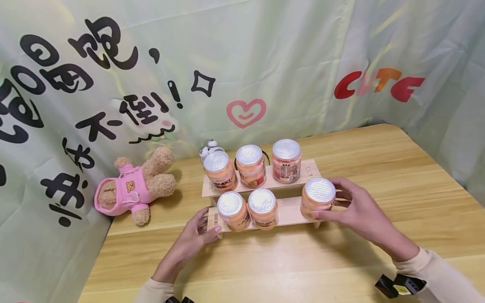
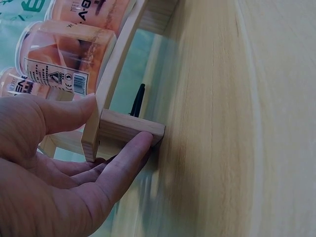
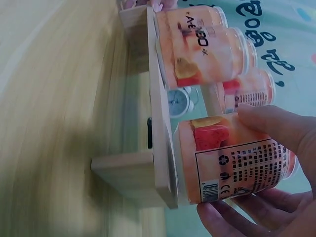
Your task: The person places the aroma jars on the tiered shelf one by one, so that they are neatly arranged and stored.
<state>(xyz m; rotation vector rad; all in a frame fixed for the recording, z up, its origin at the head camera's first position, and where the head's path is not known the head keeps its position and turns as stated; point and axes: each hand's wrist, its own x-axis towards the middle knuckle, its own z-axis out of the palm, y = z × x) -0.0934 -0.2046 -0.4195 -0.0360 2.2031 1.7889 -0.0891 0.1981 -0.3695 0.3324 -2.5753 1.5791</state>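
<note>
A two-tier pale wooden rack [image 1: 291, 209] stands on the table, carrying several clear jars with silver lids and orange-pink contents. My right hand [image 1: 358, 214] grips a jar [image 1: 317, 202] at the right end of the lower tier, thumb on one side and fingers round the other. In the right wrist view that jar's base is right at the board. My left hand [image 1: 191, 240] holds the rack's left end, thumb at the board's edge and fingers by the end support [image 2: 132, 126]. Two jars [image 1: 263, 208] stand side by side on the lower tier's left; three more jars [image 1: 286, 162] line the upper tier.
Behind the rack's left end stands a white alarm clock [image 1: 209, 147]. A teddy bear [image 1: 132, 189] in a pink hoodie lies at the table's left. Beneath the rack shows a thin black object [image 2: 138, 100]. A printed pale green curtain [image 1: 295, 63] hangs behind the table.
</note>
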